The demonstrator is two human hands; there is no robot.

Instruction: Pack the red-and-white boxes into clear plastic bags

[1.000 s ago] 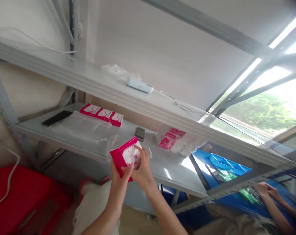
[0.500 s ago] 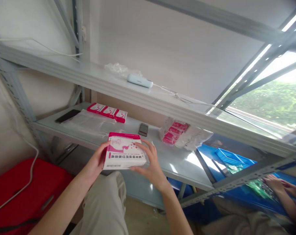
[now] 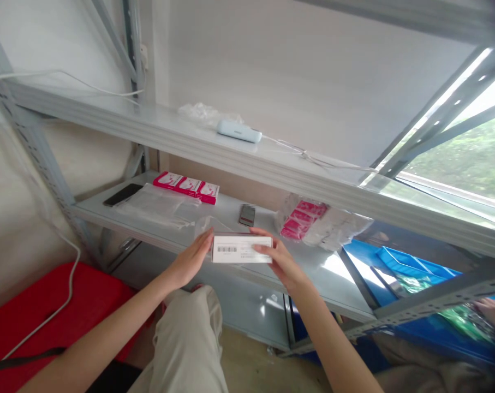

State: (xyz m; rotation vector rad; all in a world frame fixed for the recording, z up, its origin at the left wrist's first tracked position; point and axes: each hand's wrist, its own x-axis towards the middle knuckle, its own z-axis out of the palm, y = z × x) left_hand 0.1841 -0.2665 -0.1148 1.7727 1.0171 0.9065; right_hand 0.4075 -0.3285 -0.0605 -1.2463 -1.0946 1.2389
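Both my hands hold a flat pink-and-white box (image 3: 242,249) just above the front edge of the lower metal shelf (image 3: 272,273). Its white side with a barcode faces me. My left hand (image 3: 192,259) presses its left end with the fingers stretched out. My right hand (image 3: 280,263) grips its right end, thumb on the near face. A crumpled clear plastic bag (image 3: 208,225) lies on the shelf right behind the box.
On the lower shelf lie three pink boxes (image 3: 186,186), a black phone (image 3: 123,194), clear bags (image 3: 157,203), a small dark device (image 3: 247,214) and a bag of pink boxes (image 3: 321,221). A white device (image 3: 239,131) sits on the upper shelf. Red crate (image 3: 38,316) left, blue bins (image 3: 415,273) right.
The box went from tilted with its pink face up to flat on edge, barcode side toward me, and moved forward to the shelf edge. My hands now sit at its two ends.
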